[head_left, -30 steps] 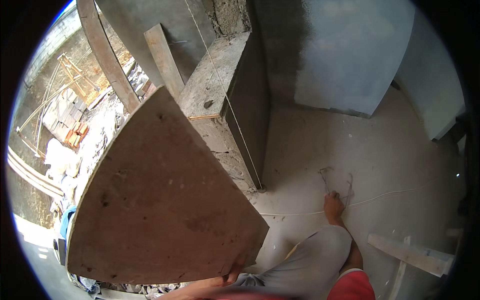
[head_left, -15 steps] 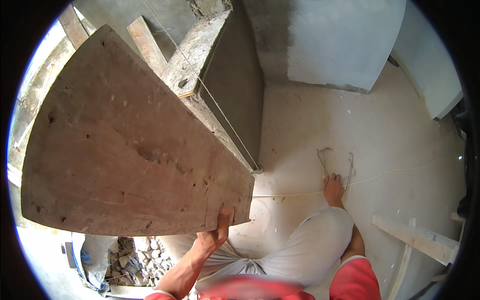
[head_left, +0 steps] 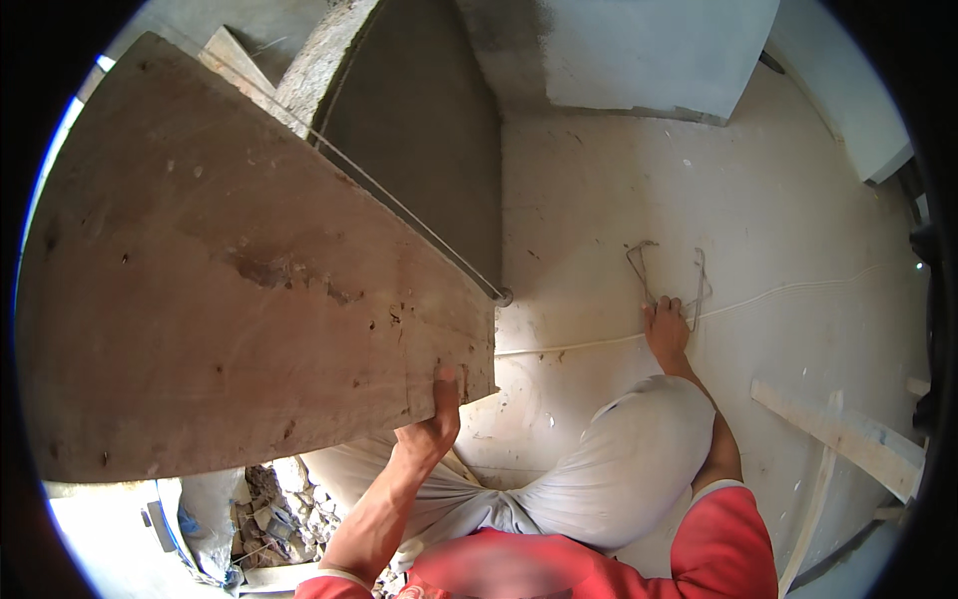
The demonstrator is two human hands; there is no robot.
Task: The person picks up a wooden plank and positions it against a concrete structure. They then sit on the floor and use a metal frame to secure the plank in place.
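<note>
A big brown plywood board point(head_left: 230, 290) fills the space up and left of the left hand point(head_left: 431, 424), whose grip pinches the board's lower right corner, thumb on its face. The board's right edge runs just beside a grey concrete wall point(head_left: 429, 150). Right of the grip, pale floor point(head_left: 699, 180) lies open. The right hand point(head_left: 666, 329) presses there, its grip flat, touching bent wire point(head_left: 664, 275) and a white string point(head_left: 778, 295).

board point(head_left: 230, 290) left of wall point(head_left: 429, 160), planks point(head_left: 848, 434) on floor point(head_left: 758, 230) right
</note>
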